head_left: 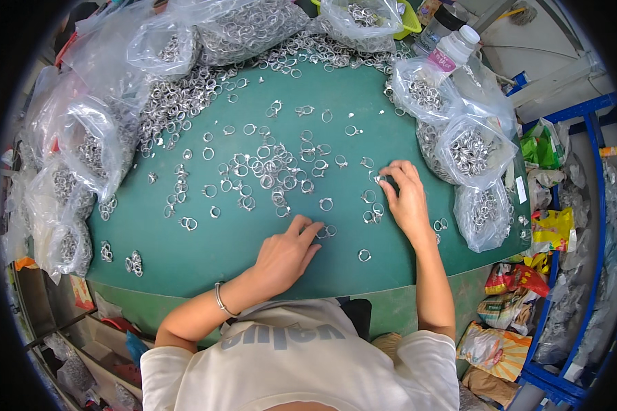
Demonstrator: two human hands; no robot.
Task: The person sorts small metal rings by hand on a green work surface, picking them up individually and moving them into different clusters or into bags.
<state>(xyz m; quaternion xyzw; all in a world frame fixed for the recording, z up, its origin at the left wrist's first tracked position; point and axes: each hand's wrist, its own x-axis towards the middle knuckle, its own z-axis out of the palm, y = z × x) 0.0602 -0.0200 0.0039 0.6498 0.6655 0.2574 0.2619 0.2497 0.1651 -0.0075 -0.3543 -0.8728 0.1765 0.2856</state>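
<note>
Silver metal rings are spread over a green table (240,253). My right hand (408,202) is closed in a pinch on a small ring (380,179), right of the central scatter of rings (274,168). My left hand (284,257) lies low over the table with thumb and index finger apart. Its index fingertip is at the edge of a pair of rings (328,231), seemingly touching them. Between my two forearms lies a single ring (364,255). A short column of rings (373,214) sits just left of my right wrist.
Clear plastic bags full of rings stand along the left (92,147), back (250,34) and right (476,151) of the table. A dense heap of rings (175,103) borders the back left. A white bottle (456,48) stands at the back right, near blue shelving (596,171).
</note>
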